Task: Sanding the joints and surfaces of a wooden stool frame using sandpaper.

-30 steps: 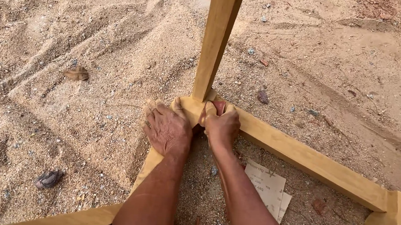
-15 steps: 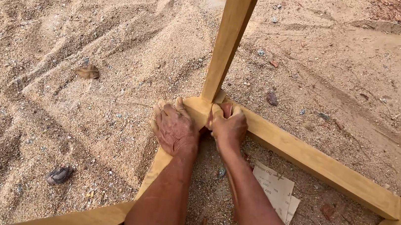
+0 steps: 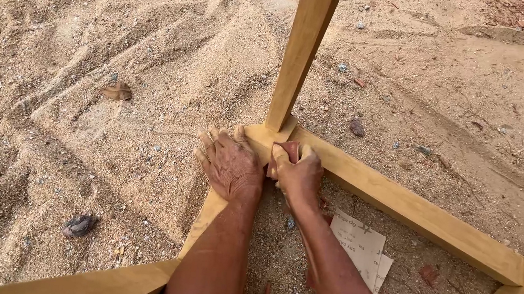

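My left hand (image 3: 229, 163) flat on wooden frame (image 3: 399, 203) corner, grip open | right hand (image 3: 298, 173) grip closed on reddish sandpaper (image 3: 289, 150) | paper sheets (image 3: 359, 245) at 5 o'clock

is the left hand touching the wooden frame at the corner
Touching. The head view shows the left hand lying flat on the wooden frame at the corner joint, its fingers spread over the rail's edge beside the upright post.

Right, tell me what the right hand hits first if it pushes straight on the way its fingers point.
Probably the upright wooden post: the right hand, pressing a reddish sandpaper piece on the frame corner, points at its base.
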